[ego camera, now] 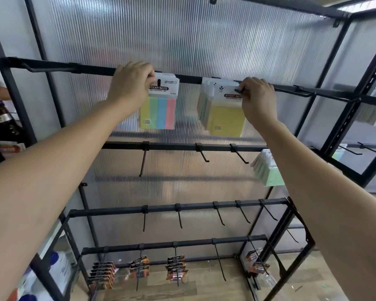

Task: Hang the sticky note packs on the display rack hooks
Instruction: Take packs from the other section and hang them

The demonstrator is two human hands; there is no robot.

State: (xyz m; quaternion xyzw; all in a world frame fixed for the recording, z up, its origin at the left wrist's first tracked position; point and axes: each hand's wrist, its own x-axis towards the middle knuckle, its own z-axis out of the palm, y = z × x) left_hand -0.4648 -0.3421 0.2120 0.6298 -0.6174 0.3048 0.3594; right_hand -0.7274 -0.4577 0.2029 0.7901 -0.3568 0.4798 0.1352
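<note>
Both hands are raised to the top bar [52, 66] of the black display rack. My left hand [131, 83] pinches the header card of a striped sticky note pack [159, 109] in yellow, green, blue and pink; a hook tip pokes through its hole. My right hand [257, 98] pinches the header of a yellow sticky note pack [225, 118], the front one of several on a hook whose tip shows at my fingertips. A green pack [268, 170] hangs on the second bar at the right.
The second and third bars carry several bare black hooks [203, 154]. Dark carded packs [176, 268] hang on the bottom bar. A ribbed translucent panel backs the rack. Bottles [0, 120] stand on a shelf at the left. More packs hang on a rack at the far right [367, 111].
</note>
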